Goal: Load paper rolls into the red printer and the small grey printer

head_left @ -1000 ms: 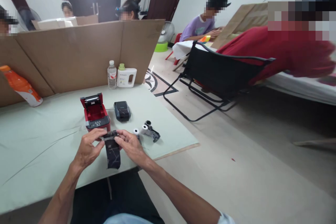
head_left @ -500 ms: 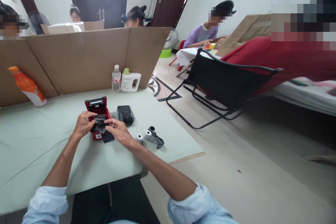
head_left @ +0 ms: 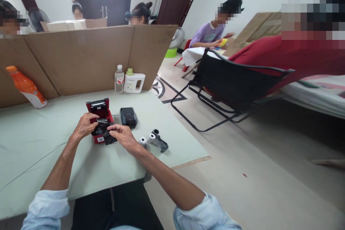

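A small red printer (head_left: 99,139) stands on the table with its black-lined lid (head_left: 98,105) tilted up and back. Glossy black film (head_left: 109,138) lies across its opening and hangs over the front right edge. My left hand (head_left: 85,126), fingers closed, pinches the film at the printer's left side. From the right, my right hand (head_left: 122,134) grips the film between thumb and fingers. Behind my right hand sits a black handheld device (head_left: 128,117), which looks like a portable printer. White paper rolls (head_left: 151,137) and a black-wrapped piece (head_left: 163,145) lie to the right.
An orange bottle (head_left: 25,86) leans against a cardboard screen (head_left: 91,57) at the back. A clear water bottle (head_left: 119,80) and a white jug (head_left: 132,83) stand before it. A black folding chair (head_left: 229,82) is to the right. Other people sit around the room.
My hands stay at the printer, and the film between them has shifted slightly. The hanging end of the film sits a little higher. The view has tilted slightly.
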Motion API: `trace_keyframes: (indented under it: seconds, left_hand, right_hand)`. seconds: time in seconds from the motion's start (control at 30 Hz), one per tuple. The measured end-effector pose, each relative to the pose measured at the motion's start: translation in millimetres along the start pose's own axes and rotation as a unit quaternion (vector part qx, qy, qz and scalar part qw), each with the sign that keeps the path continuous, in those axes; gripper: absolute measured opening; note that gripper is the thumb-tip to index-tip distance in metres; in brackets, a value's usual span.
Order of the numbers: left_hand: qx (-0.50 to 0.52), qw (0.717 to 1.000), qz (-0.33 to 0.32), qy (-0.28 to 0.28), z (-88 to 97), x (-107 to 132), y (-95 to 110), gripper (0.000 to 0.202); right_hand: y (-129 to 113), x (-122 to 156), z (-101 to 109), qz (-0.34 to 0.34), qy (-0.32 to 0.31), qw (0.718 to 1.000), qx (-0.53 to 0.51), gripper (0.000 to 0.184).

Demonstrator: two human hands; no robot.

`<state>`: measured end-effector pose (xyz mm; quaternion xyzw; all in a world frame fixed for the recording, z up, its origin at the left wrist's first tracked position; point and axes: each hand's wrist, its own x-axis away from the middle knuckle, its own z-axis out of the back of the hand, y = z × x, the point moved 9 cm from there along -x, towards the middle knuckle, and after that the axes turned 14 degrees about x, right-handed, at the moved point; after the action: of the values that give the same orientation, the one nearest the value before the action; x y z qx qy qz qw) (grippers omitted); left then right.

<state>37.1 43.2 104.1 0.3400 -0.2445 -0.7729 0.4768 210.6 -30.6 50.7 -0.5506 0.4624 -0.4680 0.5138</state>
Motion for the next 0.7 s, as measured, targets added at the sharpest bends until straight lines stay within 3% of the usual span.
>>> trace_keyframes:
  seconds: [0.2, 0.27, 0.43, 0.53, 0.6, 0.7]
  left_hand:
    - [0.031, 0.993, 0.023, 0.109, 29.5, 3, -6, 0.028]
    - [0.014, 0.997, 0.004, 0.080, 22.9, 1, 2, 0.026]
    - [-0.082, 0.994, -0.046, -0.061, -17.0, 3, 24, 0.023]
    - [-0.117, 0.989, -0.046, -0.084, -24.9, 7, 23, 0.030]
    - [-0.107, 0.991, -0.063, -0.052, -17.5, 7, 22, 0.028]
    - [-0.066, 0.993, -0.050, 0.087, 15.4, 5, 11, 0.026]
  right_hand:
    - [-4, -3, 1, 0.001, 0.000, 1.000, 0.008, 0.029]
    - [-8, -8, 4, 0.006, 0.010, 1.000, 0.000, 0.028]
    - [-7, -14, 1, -0.005, 0.006, 1.000, 0.001, 0.031]
    - [2, -7, -6, -0.027, -0.026, 0.999, 0.016, 0.038]
    - [6, -2, -8, -0.028, -0.035, 0.999, 0.019, 0.039]
    - [8, 3, -8, -0.029, -0.031, 0.999, 0.020, 0.038]
